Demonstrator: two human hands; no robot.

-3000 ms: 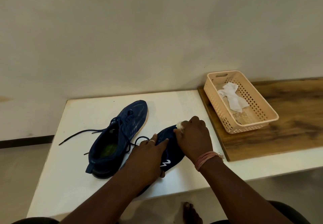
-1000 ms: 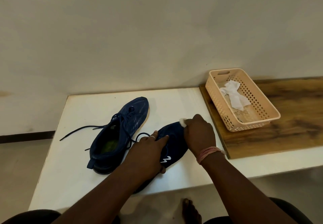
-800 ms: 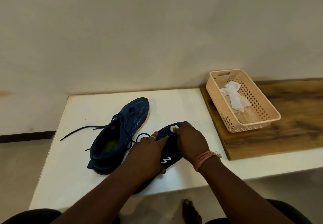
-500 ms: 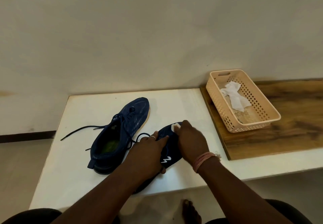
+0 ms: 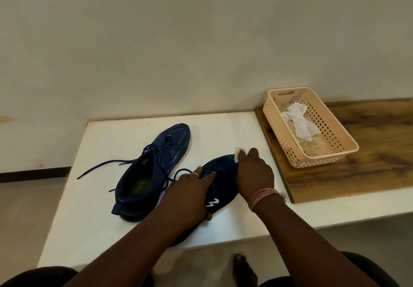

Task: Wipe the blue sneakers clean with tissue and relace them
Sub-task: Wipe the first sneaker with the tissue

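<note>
Two blue sneakers lie on the white table (image 5: 107, 230). The far sneaker (image 5: 156, 168) sits upright, its laces loose and trailing left. The near sneaker (image 5: 223, 181) lies under both hands, with a white logo showing on its side. My left hand (image 5: 190, 195) grips this sneaker across its middle and hides the opening. My right hand (image 5: 254, 172) pinches a small white tissue wad (image 5: 240, 153) against the toe end of the same sneaker.
A peach perforated basket (image 5: 333, 152) stands on a wooden board (image 5: 368, 170) at the right, with crumpled white tissue (image 5: 299, 123) inside. A pale wall rises behind the table. A bare foot (image 5: 242, 268) shows below the table's front edge.
My right hand with the tissue has slid back and forth over the near sneaker's toe, now sitting at its far right tip. My left hand has kept its hold.
</note>
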